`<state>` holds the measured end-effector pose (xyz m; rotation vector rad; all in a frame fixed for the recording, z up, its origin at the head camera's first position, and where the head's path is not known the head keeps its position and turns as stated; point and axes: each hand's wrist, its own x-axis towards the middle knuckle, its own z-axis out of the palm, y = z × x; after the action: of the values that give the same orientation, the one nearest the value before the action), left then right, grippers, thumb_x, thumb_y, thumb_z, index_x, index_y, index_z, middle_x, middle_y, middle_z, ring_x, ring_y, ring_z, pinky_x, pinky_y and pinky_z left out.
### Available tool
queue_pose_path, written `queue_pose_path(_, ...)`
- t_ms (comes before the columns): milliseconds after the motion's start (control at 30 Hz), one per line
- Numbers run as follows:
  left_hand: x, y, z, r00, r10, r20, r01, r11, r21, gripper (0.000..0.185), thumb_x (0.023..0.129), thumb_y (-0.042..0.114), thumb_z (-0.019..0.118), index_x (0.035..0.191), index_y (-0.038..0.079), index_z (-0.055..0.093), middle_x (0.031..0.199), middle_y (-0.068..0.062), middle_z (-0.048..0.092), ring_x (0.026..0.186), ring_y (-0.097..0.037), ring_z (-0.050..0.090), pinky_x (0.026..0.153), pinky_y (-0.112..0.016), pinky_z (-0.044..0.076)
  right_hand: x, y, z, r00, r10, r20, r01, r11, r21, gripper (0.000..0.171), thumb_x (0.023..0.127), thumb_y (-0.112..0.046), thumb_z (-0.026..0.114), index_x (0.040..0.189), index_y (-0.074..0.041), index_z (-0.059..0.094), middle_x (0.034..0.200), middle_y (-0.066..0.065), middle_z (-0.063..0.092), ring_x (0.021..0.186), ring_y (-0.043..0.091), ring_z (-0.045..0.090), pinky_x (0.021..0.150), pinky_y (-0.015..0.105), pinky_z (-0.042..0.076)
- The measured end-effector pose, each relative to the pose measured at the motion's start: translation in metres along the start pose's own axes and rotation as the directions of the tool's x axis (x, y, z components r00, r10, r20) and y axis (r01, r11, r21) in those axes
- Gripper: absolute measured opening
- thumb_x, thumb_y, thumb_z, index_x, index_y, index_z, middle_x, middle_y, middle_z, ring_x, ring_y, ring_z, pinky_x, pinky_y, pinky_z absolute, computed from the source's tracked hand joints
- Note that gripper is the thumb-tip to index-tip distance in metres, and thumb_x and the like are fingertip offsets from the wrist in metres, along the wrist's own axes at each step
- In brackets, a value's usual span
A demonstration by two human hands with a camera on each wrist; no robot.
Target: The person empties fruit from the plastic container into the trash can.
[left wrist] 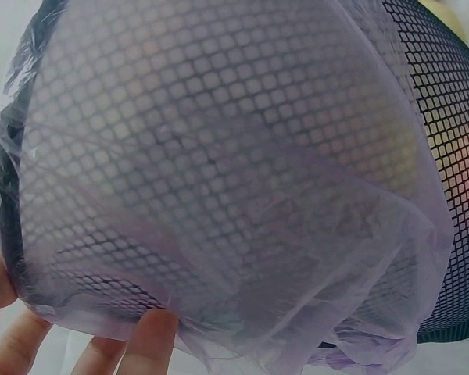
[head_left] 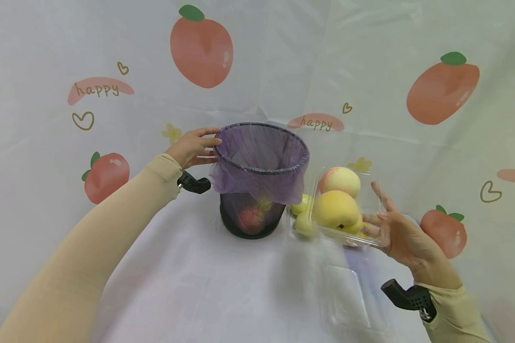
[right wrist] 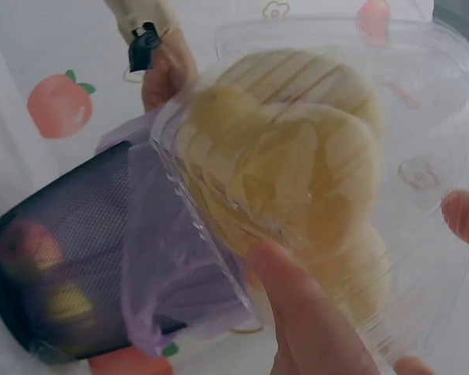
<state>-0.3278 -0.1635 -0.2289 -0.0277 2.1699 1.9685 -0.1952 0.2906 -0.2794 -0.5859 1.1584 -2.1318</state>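
Observation:
A black mesh wastebasket (head_left: 253, 214), lined with a purple bag (head_left: 262, 186), stands upright. Red and yellow fruit shows through its lower wall. My left hand (head_left: 197, 147) touches the left of the rim with spread, fairly straight fingers; in the left wrist view, fingertips (left wrist: 152, 336) lie against the bag-covered side. To the right of the basket, my right hand (head_left: 405, 236) holds a tilted clear plastic box (head_left: 371, 193) from beneath and its right side. Inside lie a pale, red-blushed peach (head_left: 341, 181) and yellow fruits (head_left: 336, 209), bunched towards the box's left wall.
Light green fruits (head_left: 302, 224) sit in another clear box, between the basket and the held box. Closer to me, a clear plastic tray (head_left: 347, 295) lies on the white cloth. The backdrop cloth carries printed fruit and lettering.

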Motion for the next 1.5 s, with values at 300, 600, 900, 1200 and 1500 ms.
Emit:
queue_pose_path(300, 0.001, 0.000, 0.000, 1.000, 0.000, 0.012, 0.000, 1.000, -0.016, 0.056, 0.101, 0.018, 0.052, 0.153, 0.022, 0.031, 0.148, -0.014, 0.034, 0.127, -0.030, 0.045, 0.107, -0.040, 0.045, 0.022, -0.034, 0.004, 0.963, -0.003, -0.269, -0.064, 0.968, -0.242, 0.070, 0.102, -0.025, 0.038, 0.146, -0.060, -0.004, 0.153, 0.019, -0.034, 0.136, 0.035, 0.036, 0.089, 0.034, 0.057)
queue_pose_path(600, 0.002, -0.001, -0.001, 1.000, 0.002, 0.006, -0.002, 1.000, -0.003, 0.056, 0.101, 0.019, 0.052, 0.153, 0.022, 0.032, 0.145, -0.013, 0.037, 0.122, -0.028, 0.048, 0.106, -0.040, 0.046, 0.050, -0.059, 0.028, 0.942, -0.062, -0.328, -0.024, 0.967, -0.252, 0.076, 0.100, -0.021, 0.045, 0.149, -0.056, -0.001, 0.150, 0.011, -0.013, 0.102, 0.021, 0.065, 0.082, 0.034, 0.060)
queue_pose_path(900, 0.002, -0.001, -0.001, 1.000, 0.000, 0.003, 0.000, 1.000, 0.006, 0.055, 0.101, 0.019, 0.052, 0.153, 0.023, 0.031, 0.143, -0.012, 0.039, 0.117, -0.025, 0.050, 0.105, -0.039, 0.047, 0.072, -0.081, 0.041, 0.908, -0.084, -0.411, -0.013, 0.974, -0.227, 0.077, 0.099, -0.016, 0.051, 0.148, -0.057, 0.008, 0.133, 0.007, 0.014, 0.095, 0.024, 0.066, 0.078, 0.039, 0.061)
queue_pose_path(1200, 0.003, -0.001, 0.000, 1.000, -0.001, -0.004, 0.001, 1.000, 0.003, 0.055, 0.101, 0.019, 0.052, 0.152, 0.023, 0.032, 0.141, -0.012, 0.040, 0.116, -0.025, 0.051, 0.104, -0.039, 0.048, 0.092, -0.096, 0.049, 0.853, -0.111, -0.510, -0.073, 0.943, -0.325, 0.080, 0.099, -0.016, 0.054, 0.145, -0.061, 0.006, 0.131, 0.005, 0.027, 0.096, 0.018, 0.064, 0.079, 0.037, 0.061)
queue_pose_path(1500, 0.002, -0.002, 0.000, 1.000, 0.004, -0.004, -0.003, 1.000, 0.009, 0.056, 0.101, 0.019, 0.051, 0.153, 0.023, 0.031, 0.143, -0.013, 0.039, 0.115, -0.025, 0.051, 0.104, -0.039, 0.048, 0.111, -0.105, 0.055, 0.833, -0.147, -0.533, -0.088, 0.917, -0.389, 0.088, 0.097, -0.017, 0.059, 0.144, -0.064, 0.002, 0.159, 0.011, 0.009, 0.146, 0.036, 0.019, 0.078, 0.034, 0.061)
